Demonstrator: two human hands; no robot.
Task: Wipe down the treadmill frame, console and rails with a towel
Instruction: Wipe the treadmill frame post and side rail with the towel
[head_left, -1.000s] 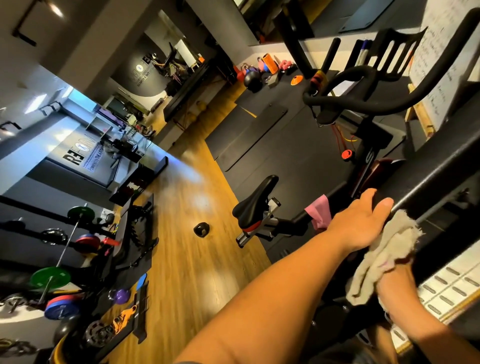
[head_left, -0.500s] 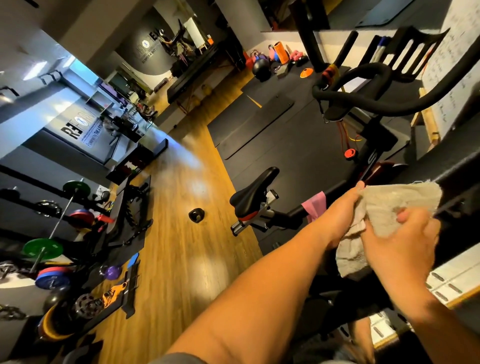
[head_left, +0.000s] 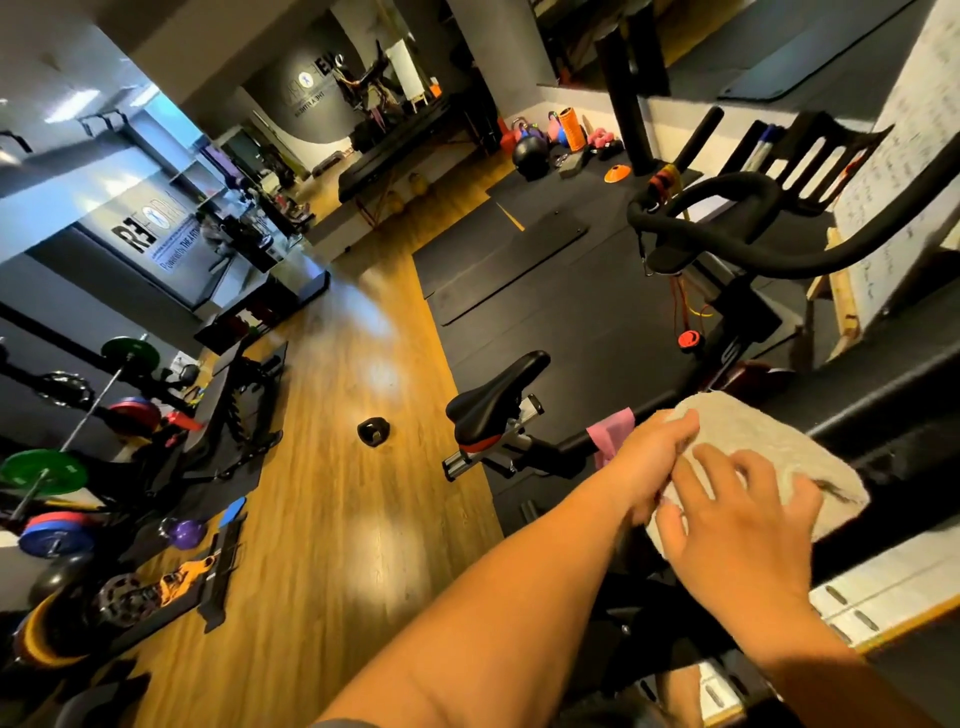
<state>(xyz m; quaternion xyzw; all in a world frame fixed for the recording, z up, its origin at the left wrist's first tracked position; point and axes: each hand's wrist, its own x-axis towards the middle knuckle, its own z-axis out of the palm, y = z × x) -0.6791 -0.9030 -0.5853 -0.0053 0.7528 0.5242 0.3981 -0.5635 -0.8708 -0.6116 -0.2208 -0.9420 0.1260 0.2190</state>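
While one towel (head_left: 774, 441) drapes one rail (head_left: 893, 410), left hand (head_left: 652, 460) and right hand (head_left: 740, 535) press it, grips spread.

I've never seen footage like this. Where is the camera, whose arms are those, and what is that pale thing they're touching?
No robot here: a person wears one wide-angle camera on the head, looking down at their own arms, so the gym looks tilted. The pale thing is a towel, spread over a dark treadmill rail. The right hand lies on it, fingers spread. The left hand touches the towel's edge; whether it pinches the cloth I cannot tell. Beyond stands an exercise bike on black mats.
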